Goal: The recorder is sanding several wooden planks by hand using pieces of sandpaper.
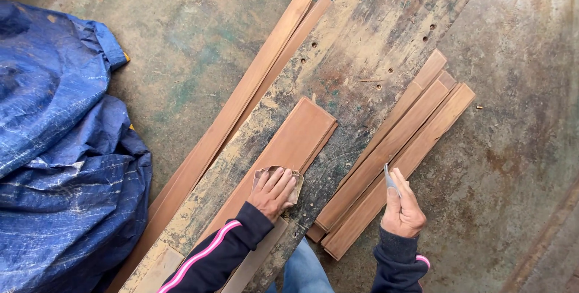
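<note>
Worn plank (386, 22), left hand (272, 192) flat (sandpaper (297, 185))

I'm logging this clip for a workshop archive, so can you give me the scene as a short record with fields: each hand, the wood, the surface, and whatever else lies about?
left hand: left hand pressed flat on a sheet of sandpaper atop a reddish board
right hand: right hand grips a small metal blade, resting on stacked wood strips
support: worn plank under the board
other wood: long strips left of the plank
floor: stained concrete
other: blue tarp at left
</note>
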